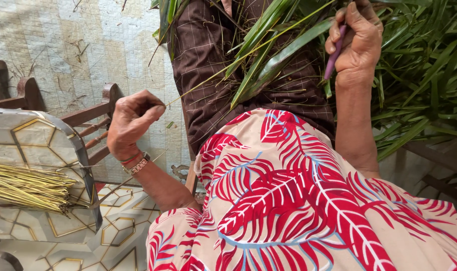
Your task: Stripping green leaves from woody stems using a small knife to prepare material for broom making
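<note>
My left hand (132, 120) is closed, pinching the end of a thin yellow-green leaf rib (223, 72) that stretches up to the right across my lap. My right hand (358, 39) grips a small purple-handled tool (335, 52), held upright over a pile of long green palm leaves (268, 55) lying on my brown checked skirt (203, 60). A red bangle and a wristwatch sit on my left wrist. The tool's blade is hidden among the leaves.
A bundle of stripped yellow ribs (30, 186) lies on a patterned tabletop (48, 140) at the left. Wooden chair parts (95, 113) stand behind it. More green leaves (429, 75) are heaped at the right. The floor is tiled.
</note>
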